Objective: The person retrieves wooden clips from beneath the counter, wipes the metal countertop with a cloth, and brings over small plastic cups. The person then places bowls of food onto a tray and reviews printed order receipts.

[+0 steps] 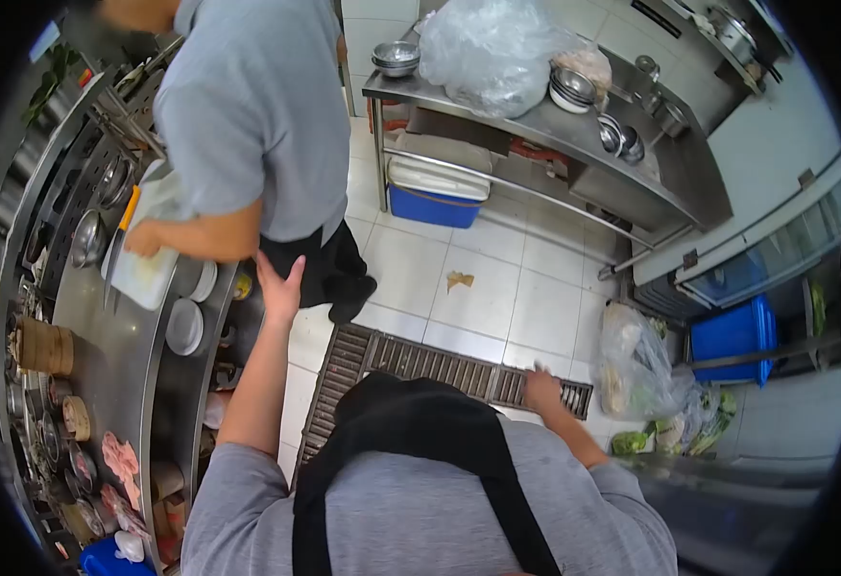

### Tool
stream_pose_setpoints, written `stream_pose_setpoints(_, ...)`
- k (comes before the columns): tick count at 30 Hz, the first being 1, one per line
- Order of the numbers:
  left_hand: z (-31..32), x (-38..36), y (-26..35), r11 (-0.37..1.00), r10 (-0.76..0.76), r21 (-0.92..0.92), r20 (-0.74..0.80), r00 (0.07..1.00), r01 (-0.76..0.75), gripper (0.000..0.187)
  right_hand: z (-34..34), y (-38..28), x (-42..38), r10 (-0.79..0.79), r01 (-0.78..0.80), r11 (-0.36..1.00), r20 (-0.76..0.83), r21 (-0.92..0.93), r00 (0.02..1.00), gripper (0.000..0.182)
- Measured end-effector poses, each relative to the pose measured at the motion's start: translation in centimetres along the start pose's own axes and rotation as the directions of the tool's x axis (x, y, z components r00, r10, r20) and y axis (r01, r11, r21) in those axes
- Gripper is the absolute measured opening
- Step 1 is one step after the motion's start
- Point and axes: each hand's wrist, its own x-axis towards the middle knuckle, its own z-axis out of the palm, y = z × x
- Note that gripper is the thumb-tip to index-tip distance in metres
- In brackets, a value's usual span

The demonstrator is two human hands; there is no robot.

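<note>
The person's left hand (281, 291) has its thumb spread wide from the fingers (264, 272), near a co-worker's dark clothing (329, 274); contact cannot be told. The right hand (541, 392) appears above the floor grate (420, 359), its finger spread and grip unclear. A plate (184, 327) lies left of the left hand, a plastic bag (636, 370) right of the right.

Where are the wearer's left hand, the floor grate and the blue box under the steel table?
Left hand (281, 290): head view, its middle.
Floor grate (430, 361): head view, slatted top.
Blue box (433, 207): head view, front wall.
</note>
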Motion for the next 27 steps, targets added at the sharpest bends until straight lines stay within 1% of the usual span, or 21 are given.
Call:
stream_pose_setpoints(1, 0.8, 0.8, -0.1, 0.999, -0.019, 0.041, -0.042, 0.999, 0.02, 0.089, -2.8, 1.0, 5.1, -0.033, 0.022, 0.998, -0.193, -0.061, 0.981, 0.053)
stream_pose_setpoints(3, 2.2, 0.4, 0.2, 0.926, -0.262, -0.289, -0.027, 0.965, 0.243, 0.081, -13.3, 0.8, 12.8, 0.038, -0.037, 0.999, -0.263, 0.011, 0.964, 0.053)
stream_pose_setpoints(4, 3.4, -0.3, -1.1, 0.847, -0.382, -0.407, -0.02, 0.924, 0.342, 0.065, -17.8, 0.2, 15.6, 0.086, -0.04, 0.989, -0.323, 0.146, 0.943, 0.048)
stream_pose_setpoints(5, 3.6, -1.4, -1.7, 0.771, -0.421, -0.452, 0.168, 0.891, 0.449, 0.051, -20.9, -0.2, 19.3, 0.082, -0.036, 0.989, -0.332, 0.141, 0.94, 0.048)
stream_pose_setpoints(6, 5.3, -2.4, -3.2, 0.581, -0.464, -0.56, 0.368, 0.806, 0.591, 0.044, -23.3, -0.6, 22.5, 0.048, 0.058, 0.97, -0.419, 0.236, 0.907, 0.047)
stream_pose_setpoints(7, 5.3, -2.2, -1.4, 0.543, -0.487, -0.329, 0.627, 0.608, 0.773, 0.032, -24.6, -0.7, 24.8, 0.038, 0.147, 0.934, -0.502, 0.325, 0.864, 0.046)
stream_pose_setpoints(8, 6.2, -1.9, 2.4, 0.486, -0.487, -0.311, 0.679, 0.549, 0.817, 0.036, -25.5, -1.6, 26.0, 0.067, 0.123, 0.932, -0.494, 0.342, 0.867, 0.046)
stream_pose_setpoints(9, 8.1, -0.5, 1.7, 0.518, -0.427, -0.248, 0.755, 0.498, 0.819, 0.036, -27.4, -3.0, 27.4, 0.0, 0.17, 0.937, -0.488, 0.305, 0.873, 0.045)
stream_pose_setpoints(12, 14.9, 4.9, -0.8, 0.837, -0.264, -0.185, 0.688, 0.676, 0.515, 0.032, -28.0, -5.8, 30.7, -0.179, 0.315, 0.905, -0.416, 0.286, 0.892, 0.041)
stream_pose_setpoints(13, 14.7, 7.7, 5.1, 0.883, -0.272, -0.119, 0.659, 0.702, 0.454, 0.032, -27.2, -5.9, 32.2, -0.273, 0.422, 0.859, -0.439, 0.291, 0.856, 0.04)
stream_pose_setpoints(15, 16.4, 11.9, 8.7, 0.889, -0.132, -0.279, 0.603, 0.786, 0.363, 0.032, -31.1, -7.0, 32.1, -0.28, 0.35, 0.851, -0.226, 0.391, 0.933, 0.037)
stream_pose_setpoints(16, 16.8, 14.0, 10.5, 0.896, -0.122, -0.281, 0.589, 0.799, 0.343, 0.033, -32.0, -6.1, 33.7, -0.236, 0.326, 0.781, -0.232, 0.533, 0.944, 0.031)
stream_pose_setpoints(17, 16.9, 15.5, 11.6, 0.899, -0.125, -0.267, 0.601, 0.79, 0.346, 0.033, -30.8, -4.2, 37.2, -0.165, 0.385, 0.73, -0.402, 0.564, 0.901, 0.024)
stream_pose_setpoints(18, 17.3, 17.1, 12.6, 0.898, -0.119, -0.291, 0.563, 0.818, 0.33, 0.033, -32.7, -2.6, 39.5, 0.009, 0.227, 0.518, -0.271, 0.825, 0.963, 0.02)
stream_pose_setpoints(19, 17.9, 18.7, 13.3, 0.896, -0.111, -0.316, 0.521, 0.847, 0.312, 0.033, -34.5, -0.2, 42.3, 0.083, 0.33, 0.342, -0.378, 0.88, 0.922, 0.016)
stream_pose_setpoints(20, 18.4, 20.2, 13.2, 0.902, -0.137, -0.294, 0.502, 0.854, 0.317, 0.034, -38.3, 1.5, 44.4, 0.248, 0.284, 0.221, -0.335, 0.933, 0.909, 0.017)
stream_pose_setpoints(21, 18.9, 21.5, 13.1, 0.865, -0.202, -0.316, 0.493, 0.847, 0.39, 0.034, -41.0, 4.4, 47.8, 0.369, 0.299, 0.205, -0.357, 0.932, 0.858, 0.018)
stream_pose_setpoints(22, 19.5, 22.6, 12.6, 0.859, -0.235, -0.311, 0.467, 0.853, 0.407, 0.034, -43.7, 7.3, 51.5, 0.503, 0.326, 0.016, -0.29, 0.945, 0.814, 0.019)
stream_pose_setpoints(24, 20.8, 24.7, 11.6, 0.865, -0.274, -0.295, 0.401, 0.874, 0.406, 0.033, -49.2, 13.1, 56.8, 0.6, 0.424, -0.209, -0.227, 0.881, 0.767, 0.027)
stream_pose_setpoints(26, 22.0, 26.9, 12.6, 0.803, -0.446, -0.235, 0.375, 0.813, 0.548, 0.032, -54.7, 15.8, 60.5, 0.794, 0.404, -0.277, -0.029, 0.872, 0.607, 0.035)
stream_pose_setpoints(27, 22.5, 28.0, 13.4, 0.769, -0.506, -0.212, 0.375, 0.777, 0.603, 0.032, -56.8, 17.2, 61.7, 0.756, 0.363, -0.31, -0.004, 0.879, 0.655, 0.037)
